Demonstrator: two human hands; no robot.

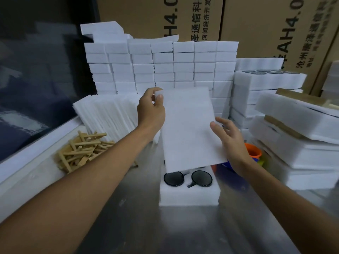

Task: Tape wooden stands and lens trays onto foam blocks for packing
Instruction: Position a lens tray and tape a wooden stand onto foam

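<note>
**Foam sheet going down over the lens tray**

Above the middle of the table (132, 226), the left hand (151, 111) is pinching the far corner of a white foam sheet (187, 129), thumb on top and fingers (159, 97) curled round the edge. The right hand (228, 142) is hanging relaxed, its straight fingers just at the sheet's right edge; whether they are touching it I cannot tell. The sheet is hovering tilted, its near end dipping toward the lens tray (189, 196) lying directly below on the table.

This is looking like the covering step, before any tape goes on. To do it well, the person should be squaring the sheet's edges to the tray's edges, lowering the near end first and letting the right palm steady the side so nothing is sliding across the lenses.

The sheet is thin, soft-looking and matte, a plain rectangle that seems to be flexing slightly. The tray is a thicker white foam block holding two round dark lenses (173, 178) in its recesses, glossy against the foam. Left of the arms, the wooden stands (82, 151) are lying in a loose heap of pale dowels. Behind, foam blocks (161, 66) are standing in neat stacks before cardboard cartons (256, 24); the table is dull brushed metal.
</note>
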